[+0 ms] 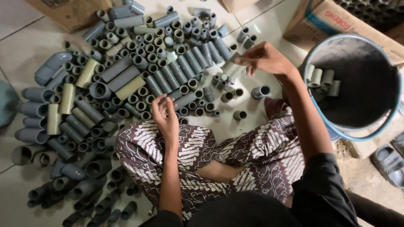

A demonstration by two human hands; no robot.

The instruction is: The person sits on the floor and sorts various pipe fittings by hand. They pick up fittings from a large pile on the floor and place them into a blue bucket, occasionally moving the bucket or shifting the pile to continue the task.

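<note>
I sit cross-legged on a tiled floor amid a heap of grey and beige pipe pieces [126, 80]. My right hand [263, 58] is shut on a short beige pipe piece [232, 67], held just above the far edge of the pile. My left hand [165, 114] rests low by my knee with fingers curled at the near edge of the pile; whether it grips a small fitting I cannot tell. A row of longer grey tubes [185, 67] lies between the two hands.
A blue-rimmed bucket [393, 110] at my right holds several beige pipe pieces [322, 80]. Cardboard boxes [336, 21] stand behind it, another cardboard box [69, 12] at far left. Large grey elbows [50, 67] lie left. A sandal [389, 162] sits at lower right.
</note>
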